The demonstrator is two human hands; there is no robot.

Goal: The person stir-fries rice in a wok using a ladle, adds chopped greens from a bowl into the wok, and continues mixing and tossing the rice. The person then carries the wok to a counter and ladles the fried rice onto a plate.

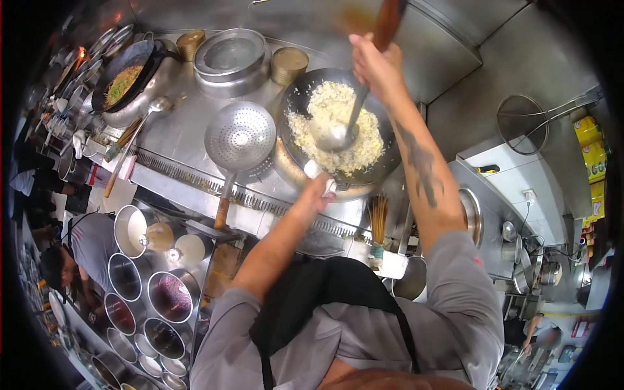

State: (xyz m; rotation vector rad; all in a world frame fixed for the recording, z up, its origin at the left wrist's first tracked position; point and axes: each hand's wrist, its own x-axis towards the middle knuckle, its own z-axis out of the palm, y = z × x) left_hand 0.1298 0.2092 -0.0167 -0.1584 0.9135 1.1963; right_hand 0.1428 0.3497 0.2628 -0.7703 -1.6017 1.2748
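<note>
My right hand (378, 68) is wrapped round the wooden handle of a ladle (337, 136), raised high with its shaft slanting down. The ladle's metal bowl presses into pale rice with yellow bits (365, 146) inside a black wok (387, 159). At the wok's near rim, my left hand (317, 195) is closed on a folded white cloth (320, 177), which covers the part of the rim it grips. Left of the wok lies a perforated strainer (240, 135), its wooden handle towards me. The upper end of the ladle's handle is blurred.
A second wok (123, 88) with food and another ladle (159, 104) are at the left. A lidded pot (231, 55) stands behind. Several seasoning pots (172, 296) crowd the lower left, near a bent-over person (94, 244). A bamboo brush (377, 221) stands right; a wire skimmer (523, 123) hangs beyond.
</note>
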